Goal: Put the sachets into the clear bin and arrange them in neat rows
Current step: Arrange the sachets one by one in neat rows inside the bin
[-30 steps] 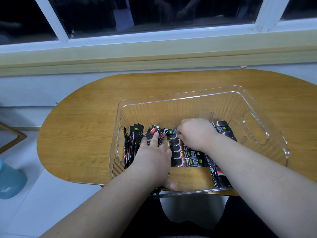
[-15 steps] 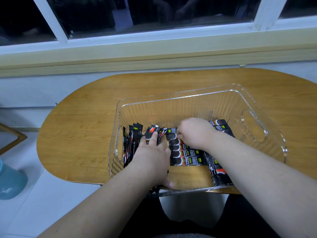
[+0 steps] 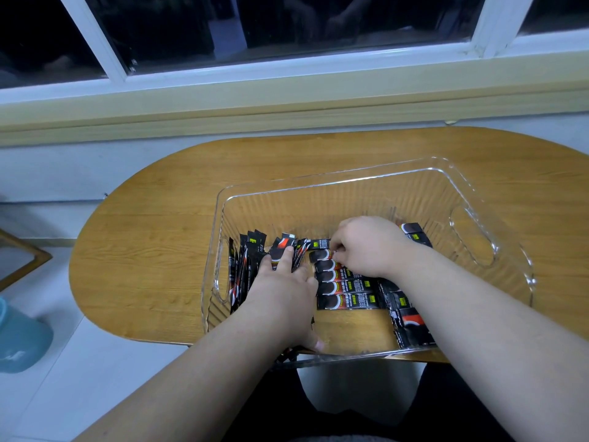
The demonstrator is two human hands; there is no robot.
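Observation:
A clear ribbed plastic bin [image 3: 376, 186] stands on the wooden table, holding several black sachets with red and white print. A row of sachets [image 3: 345, 290] lies flat in the bin's middle, more stand on edge at its left side [image 3: 243, 266], and others lie at the right [image 3: 411, 327]. My left hand [image 3: 283, 295] rests flat on the left group, fingers straight, pressing them leftward. My right hand [image 3: 366, 245] has curled fingers that pinch the end of a sachet at the far end of the flat row.
The oval wooden table [image 3: 159, 234] sits against a wall below a window sill [image 3: 287, 100]. A teal container [image 3: 19, 339] stands on the tiled floor at the left. A wooden frame corner [image 3: 28, 256] shows at the left edge.
Almost nothing has moved; my right hand's fingers have shifted slightly on the far sachet, and both hands stay inside the bin.

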